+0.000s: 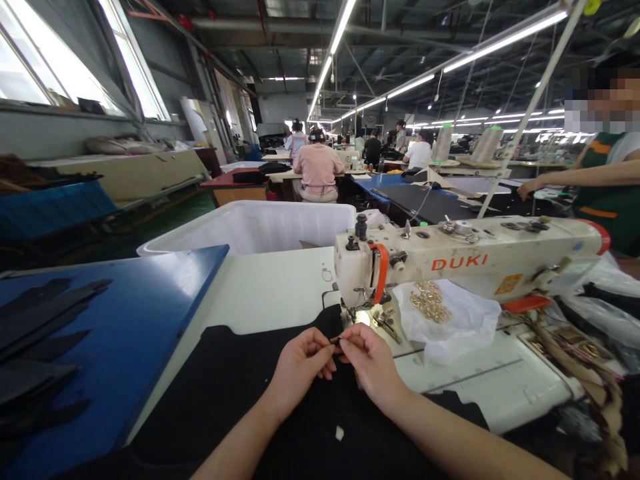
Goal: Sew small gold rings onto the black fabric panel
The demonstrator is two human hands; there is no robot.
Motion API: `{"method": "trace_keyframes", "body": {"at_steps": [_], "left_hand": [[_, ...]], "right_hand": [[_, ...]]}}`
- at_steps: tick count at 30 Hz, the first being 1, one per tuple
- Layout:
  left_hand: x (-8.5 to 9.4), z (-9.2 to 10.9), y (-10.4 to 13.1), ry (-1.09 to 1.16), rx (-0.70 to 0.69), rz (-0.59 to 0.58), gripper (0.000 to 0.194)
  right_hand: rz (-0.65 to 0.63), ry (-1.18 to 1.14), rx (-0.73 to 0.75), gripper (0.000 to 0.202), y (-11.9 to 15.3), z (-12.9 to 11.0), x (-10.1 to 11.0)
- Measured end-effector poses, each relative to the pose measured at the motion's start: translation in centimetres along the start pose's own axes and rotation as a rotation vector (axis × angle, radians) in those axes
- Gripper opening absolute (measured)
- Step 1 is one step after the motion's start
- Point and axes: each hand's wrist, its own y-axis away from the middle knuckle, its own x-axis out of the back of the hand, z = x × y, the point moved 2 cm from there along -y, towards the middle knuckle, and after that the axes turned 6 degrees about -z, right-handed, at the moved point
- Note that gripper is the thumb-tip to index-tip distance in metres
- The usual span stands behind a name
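Note:
Fingertips pinched together, my left hand [305, 359] and my right hand [373, 363] meet just in front of the needle area of a white sewing machine [410, 257]. Between them is a small, thin dark piece, too little of it showing to name. Black fabric [235, 373] spreads under both hands and reaches up to the presser foot. A small white scrap [339, 433] lies on that fabric. Right of the needle, a white plastic bag [463, 313] carries a heap of small gold metal fittings [430, 301].
Black cut pieces [45, 320] lie on a blue board [145, 313] at the left. A white bin [240, 223] stands behind the table. Straps and clutter [590, 380] crowd the right edge, where a co-worker's arm [580, 179] reaches in.

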Motion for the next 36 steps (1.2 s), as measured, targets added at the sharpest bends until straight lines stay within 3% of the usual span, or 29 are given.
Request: {"method": "trace_keyframes", "body": {"at_steps": [8, 14, 20, 26, 31, 36], "left_hand": [[0.2, -0.1, 0.0, 0.128, 0.021, -0.155, 0.032], [0.2, 0.1, 0.3, 0.162, 0.063, -0.199, 0.036], [0.2, -0.1, 0.1, 0.126, 0.083, -0.181, 0.039], [0.7, -1.1, -0.7, 0.137, 0.058, -0.129, 0.047], [1.1, -2.0, -1.3, 0.133, 0.039, -0.138, 0.049], [1.2, -2.2, -1.3, 0.107, 0.037, -0.133, 0.05]], "right_hand": [[0.022, 0.34, 0.172, 0.011, 0.4, -0.6, 0.2], [0.034, 0.562, 0.251, 0.011, 0.6, -1.1, 0.2], [-0.099, 0.94, 0.388, 0.018, 0.5, -1.6, 0.2], [-0.125, 0.682, 0.344, 0.021, 0.7, -2.4, 0.8], [-0.066, 0.409, 0.18, 0.011, -0.6, -1.5, 1.4], [-0.125, 0.094, 0.054, 0.013, -1.6, -0.6, 1.2]]}}
